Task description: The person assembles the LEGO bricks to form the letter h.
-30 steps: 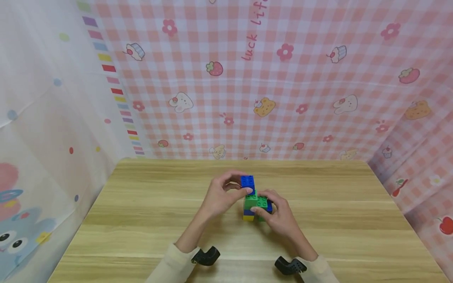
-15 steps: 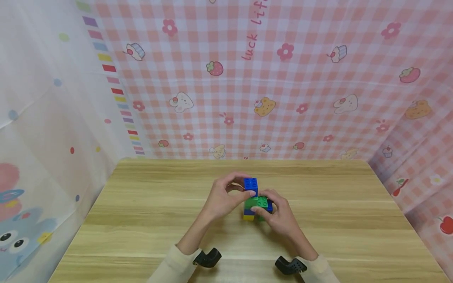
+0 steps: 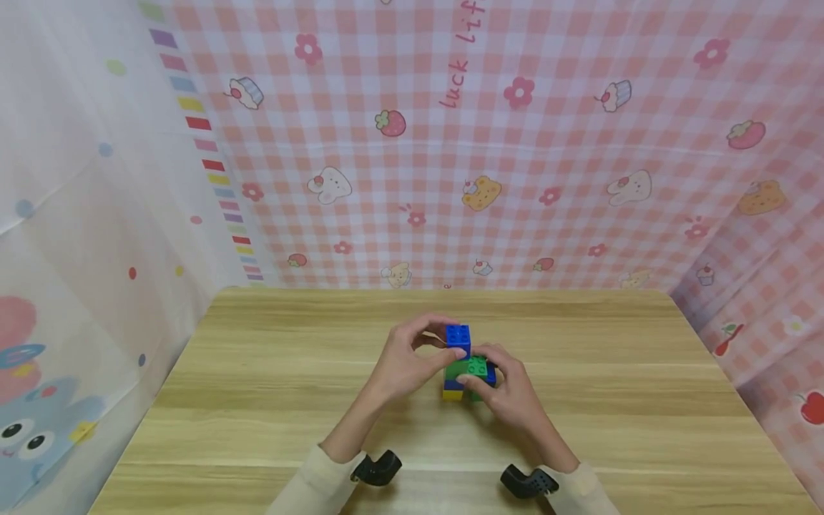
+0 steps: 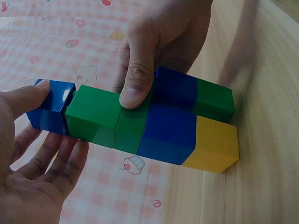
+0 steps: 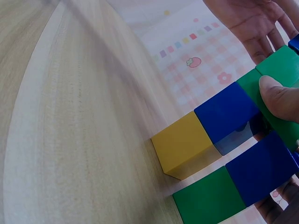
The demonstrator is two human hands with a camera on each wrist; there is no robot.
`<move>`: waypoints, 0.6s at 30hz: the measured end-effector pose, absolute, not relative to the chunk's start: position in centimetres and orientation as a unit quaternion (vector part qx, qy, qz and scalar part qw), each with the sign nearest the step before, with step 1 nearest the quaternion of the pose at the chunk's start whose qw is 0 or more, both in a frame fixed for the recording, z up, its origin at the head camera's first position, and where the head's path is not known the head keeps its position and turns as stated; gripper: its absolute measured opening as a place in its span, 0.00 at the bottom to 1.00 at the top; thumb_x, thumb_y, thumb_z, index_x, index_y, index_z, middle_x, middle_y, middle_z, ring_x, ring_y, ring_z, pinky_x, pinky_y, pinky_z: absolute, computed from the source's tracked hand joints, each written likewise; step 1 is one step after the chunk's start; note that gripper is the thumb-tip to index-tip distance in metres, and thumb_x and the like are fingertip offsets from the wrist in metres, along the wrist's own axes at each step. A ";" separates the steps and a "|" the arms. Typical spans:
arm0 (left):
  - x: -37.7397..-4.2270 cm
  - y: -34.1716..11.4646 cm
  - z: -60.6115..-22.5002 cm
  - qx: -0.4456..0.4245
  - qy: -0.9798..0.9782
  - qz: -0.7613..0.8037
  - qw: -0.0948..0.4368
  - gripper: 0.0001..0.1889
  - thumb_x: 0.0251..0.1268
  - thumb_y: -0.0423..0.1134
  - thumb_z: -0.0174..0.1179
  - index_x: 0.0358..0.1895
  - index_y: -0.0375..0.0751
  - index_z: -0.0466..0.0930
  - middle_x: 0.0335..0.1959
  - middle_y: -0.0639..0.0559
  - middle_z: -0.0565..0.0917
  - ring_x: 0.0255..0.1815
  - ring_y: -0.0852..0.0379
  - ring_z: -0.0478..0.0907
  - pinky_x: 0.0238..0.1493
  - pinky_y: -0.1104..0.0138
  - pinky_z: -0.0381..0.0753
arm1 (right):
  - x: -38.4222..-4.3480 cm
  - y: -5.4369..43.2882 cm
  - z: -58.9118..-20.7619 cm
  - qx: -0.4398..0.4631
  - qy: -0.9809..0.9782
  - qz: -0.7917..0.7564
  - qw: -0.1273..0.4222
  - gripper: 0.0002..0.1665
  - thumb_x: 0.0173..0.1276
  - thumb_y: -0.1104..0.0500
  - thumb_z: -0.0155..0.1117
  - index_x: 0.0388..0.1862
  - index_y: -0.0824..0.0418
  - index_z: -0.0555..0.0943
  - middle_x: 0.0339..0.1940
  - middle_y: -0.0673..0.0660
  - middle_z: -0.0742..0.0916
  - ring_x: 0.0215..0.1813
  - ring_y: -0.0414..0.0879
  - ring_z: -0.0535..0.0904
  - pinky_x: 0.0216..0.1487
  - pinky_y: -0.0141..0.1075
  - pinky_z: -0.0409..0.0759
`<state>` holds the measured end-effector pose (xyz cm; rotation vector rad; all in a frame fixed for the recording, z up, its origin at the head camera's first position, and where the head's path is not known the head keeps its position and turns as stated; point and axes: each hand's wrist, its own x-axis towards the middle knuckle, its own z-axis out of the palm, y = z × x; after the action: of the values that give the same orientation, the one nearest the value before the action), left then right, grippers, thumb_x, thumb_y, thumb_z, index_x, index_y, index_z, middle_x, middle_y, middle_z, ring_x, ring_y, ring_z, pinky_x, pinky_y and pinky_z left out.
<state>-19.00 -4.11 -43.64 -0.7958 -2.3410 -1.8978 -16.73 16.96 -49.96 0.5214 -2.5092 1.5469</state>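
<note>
My left hand (image 3: 407, 361) pinches a small blue block (image 4: 53, 105) between thumb and fingers at the top of a toy-block build. A narrow gap with studs shows between it and the green block (image 4: 93, 112) below. My right hand (image 3: 510, 392) grips the build at a flat green block (image 4: 133, 126) that bridges two legs, thumb on the near side, fingers mostly hidden behind. One leg has a blue block (image 4: 169, 136) over a yellow block (image 3: 453, 395). In the other, a second blue block (image 5: 261, 168) sits over a green bottom block (image 5: 210, 198).
The build stands upright on a wood-grain table (image 3: 270, 400). Behind the table hangs a pink checked cloth (image 3: 412, 164), with a pale patterned cloth (image 3: 77, 214) at the left. Black curved camera mounts (image 3: 378, 468) sit at both wrists.
My left hand has moved slightly right and down with the blue block, which now sits straighter over the upper green block. My right hand keeps its grip in place.
</note>
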 end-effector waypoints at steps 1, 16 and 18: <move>-19.0 -4.1 -43.6 -0.258 -0.751 -0.607 0.012 0.18 0.62 0.38 0.74 0.55 0.48 0.84 0.48 0.51 0.87 0.47 0.55 0.84 0.54 0.63 0.88 | -16.7 17.0 -50.0 0.173 -0.836 0.515 0.074 0.19 0.68 0.53 0.74 0.57 0.45 0.83 0.51 0.45 0.86 0.51 0.40 0.79 0.60 0.41 0.80; -18.8 -4.3 -43.6 -0.279 -0.749 -0.600 0.022 0.18 0.63 0.37 0.73 0.55 0.45 0.83 0.51 0.49 0.86 0.48 0.53 0.84 0.55 0.65 0.88 | -16.8 17.0 -49.9 0.177 -0.840 0.507 0.080 0.19 0.69 0.54 0.73 0.58 0.49 0.83 0.52 0.49 0.87 0.51 0.41 0.78 0.58 0.38 0.81; -18.8 -4.3 -43.7 -0.281 -0.748 -0.601 0.024 0.18 0.63 0.36 0.73 0.55 0.44 0.83 0.51 0.48 0.86 0.48 0.51 0.84 0.54 0.64 0.88 | -16.8 17.0 -50.0 0.177 -0.840 0.507 0.080 0.19 0.69 0.54 0.73 0.58 0.49 0.83 0.52 0.49 0.87 0.52 0.42 0.78 0.58 0.39 0.81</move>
<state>-18.84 -4.32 -43.73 -0.8696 -2.3142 -1.8589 -16.77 16.98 -49.98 0.5290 -2.5110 1.5162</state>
